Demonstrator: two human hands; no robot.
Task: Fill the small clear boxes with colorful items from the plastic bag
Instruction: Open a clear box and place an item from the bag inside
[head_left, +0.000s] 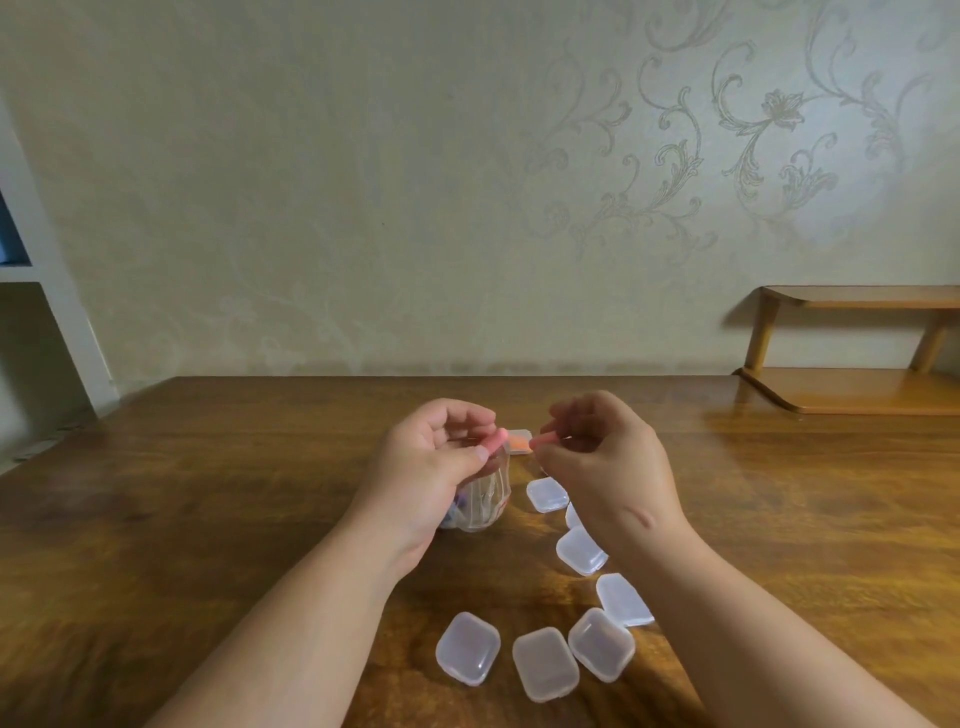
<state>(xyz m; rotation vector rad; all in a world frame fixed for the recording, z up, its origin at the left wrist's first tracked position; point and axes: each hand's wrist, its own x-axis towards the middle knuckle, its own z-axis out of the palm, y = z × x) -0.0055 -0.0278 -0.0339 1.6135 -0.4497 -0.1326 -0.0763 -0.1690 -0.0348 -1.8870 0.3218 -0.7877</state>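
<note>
Hands both raised just over the counter (208, 519), close together, fingers curled. Left hand (436, 457) grips the gathered neck of the plastic bag (480, 506), thumb pressed on the film; a pink bit (496, 436) shows at its fingertips. Right hand (608, 457) pinches a pink item (543, 441) between thumb and fingers, its tip pointing toward the left hand. Cannot tell whether the two pink ends are one thing or two. Bag hangs under the left hand, its bottom on the counter; film clear and creased, coloured contents dimly seen low inside. Just beyond the gap between the hands lies a far box (519, 444), small and clear, something orange in it. More small clear boxes (547, 494) lie in a loose curve, starting right of the bag, passing under the right forearm, then bending back toward the near edge; they look closed, one partly hidden by the right wrist. Counter is dark, glossy wood. Wooden shelf (857, 389) stands at its far right corner. Wall behind carries pale wallpaper (769, 114) with scrolled flowers.
</note>
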